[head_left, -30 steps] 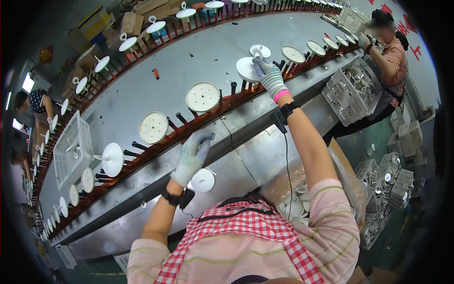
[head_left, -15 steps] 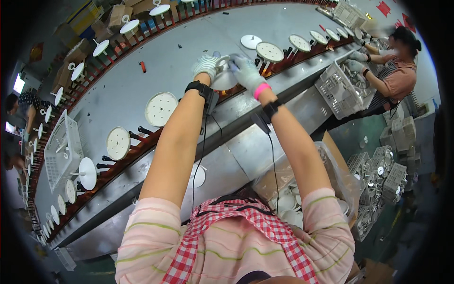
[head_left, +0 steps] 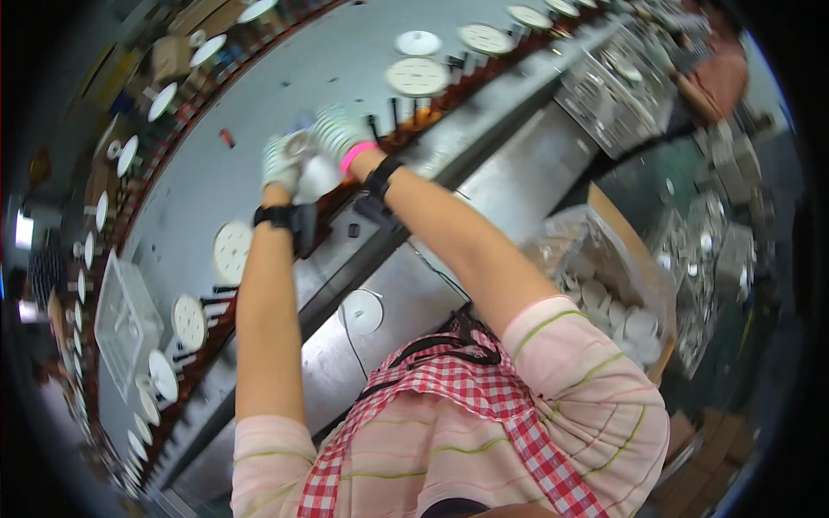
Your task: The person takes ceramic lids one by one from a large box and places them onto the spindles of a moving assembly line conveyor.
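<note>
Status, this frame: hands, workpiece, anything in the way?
Left hand and right hand, gloved, both at white disc piece. Exact grips blurred. Left forearm partly covers dotted disc.

No lettering or sign is readable, though blur may hide some.

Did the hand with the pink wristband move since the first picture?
Yes. The right hand has moved left, nearer to the small red object lying on the grey table.
</note>
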`<act>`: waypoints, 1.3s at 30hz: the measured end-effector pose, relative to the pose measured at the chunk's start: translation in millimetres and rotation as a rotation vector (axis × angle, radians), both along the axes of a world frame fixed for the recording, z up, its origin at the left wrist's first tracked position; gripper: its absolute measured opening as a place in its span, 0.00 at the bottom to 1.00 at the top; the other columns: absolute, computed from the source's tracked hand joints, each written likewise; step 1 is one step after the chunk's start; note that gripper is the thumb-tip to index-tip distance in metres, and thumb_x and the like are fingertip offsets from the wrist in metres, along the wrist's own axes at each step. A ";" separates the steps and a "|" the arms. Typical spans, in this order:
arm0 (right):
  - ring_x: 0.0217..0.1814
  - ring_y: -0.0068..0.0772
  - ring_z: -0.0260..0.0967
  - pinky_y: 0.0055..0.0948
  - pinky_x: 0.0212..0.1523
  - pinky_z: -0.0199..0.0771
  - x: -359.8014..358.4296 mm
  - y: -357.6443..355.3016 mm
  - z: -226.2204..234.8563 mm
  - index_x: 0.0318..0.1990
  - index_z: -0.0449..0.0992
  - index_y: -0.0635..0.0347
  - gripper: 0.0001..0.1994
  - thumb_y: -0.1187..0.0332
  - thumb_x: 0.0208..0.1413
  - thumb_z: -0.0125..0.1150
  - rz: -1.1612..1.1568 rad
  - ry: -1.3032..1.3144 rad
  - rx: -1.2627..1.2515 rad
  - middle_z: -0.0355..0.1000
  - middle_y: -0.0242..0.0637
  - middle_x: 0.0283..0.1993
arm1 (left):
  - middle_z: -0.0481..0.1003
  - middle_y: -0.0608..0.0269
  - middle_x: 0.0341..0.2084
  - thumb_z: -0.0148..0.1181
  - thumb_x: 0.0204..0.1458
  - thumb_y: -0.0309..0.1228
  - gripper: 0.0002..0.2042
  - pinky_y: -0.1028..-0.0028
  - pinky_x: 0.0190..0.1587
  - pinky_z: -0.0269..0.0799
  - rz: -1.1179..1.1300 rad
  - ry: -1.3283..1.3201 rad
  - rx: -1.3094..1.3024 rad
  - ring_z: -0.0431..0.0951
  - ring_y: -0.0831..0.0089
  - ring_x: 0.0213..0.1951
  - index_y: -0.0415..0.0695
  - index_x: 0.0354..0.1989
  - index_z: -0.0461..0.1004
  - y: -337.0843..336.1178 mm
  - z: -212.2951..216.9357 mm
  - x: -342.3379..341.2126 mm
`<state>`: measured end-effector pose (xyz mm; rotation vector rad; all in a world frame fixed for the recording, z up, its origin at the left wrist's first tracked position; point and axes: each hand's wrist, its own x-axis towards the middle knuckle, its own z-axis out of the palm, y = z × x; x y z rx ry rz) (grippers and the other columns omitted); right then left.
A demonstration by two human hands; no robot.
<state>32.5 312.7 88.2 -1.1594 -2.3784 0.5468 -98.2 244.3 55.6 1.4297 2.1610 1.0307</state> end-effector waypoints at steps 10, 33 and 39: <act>0.35 0.45 0.71 0.40 0.39 0.69 251.1 -135.9 -98.7 0.44 0.70 0.56 0.16 0.58 0.50 0.50 -0.191 0.516 -0.172 0.72 0.46 0.35 | 0.71 0.55 0.36 0.47 0.49 0.28 0.14 0.70 0.44 0.66 0.245 0.062 0.309 0.70 0.65 0.38 0.37 0.45 0.67 -42.6 1.3 -99.6; 0.47 0.52 0.67 0.43 0.46 0.67 584.4 -256.2 -237.5 0.46 0.68 0.57 0.17 0.62 0.48 0.50 -1.500 -0.419 -0.575 0.69 0.51 0.46 | 0.63 0.47 0.50 0.47 0.52 0.25 0.14 0.67 0.47 0.65 -0.020 0.497 0.373 0.65 0.59 0.50 0.37 0.47 0.67 -146.0 22.8 87.7; 0.53 0.52 0.64 0.43 0.51 0.65 644.3 -259.9 -307.5 0.52 0.63 0.57 0.22 0.59 0.49 0.52 -1.664 -0.446 -0.954 0.65 0.55 0.50 | 0.63 0.49 0.50 0.46 0.52 0.23 0.15 0.67 0.52 0.61 -0.212 0.171 0.312 0.64 0.60 0.51 0.37 0.48 0.65 -132.0 15.7 114.2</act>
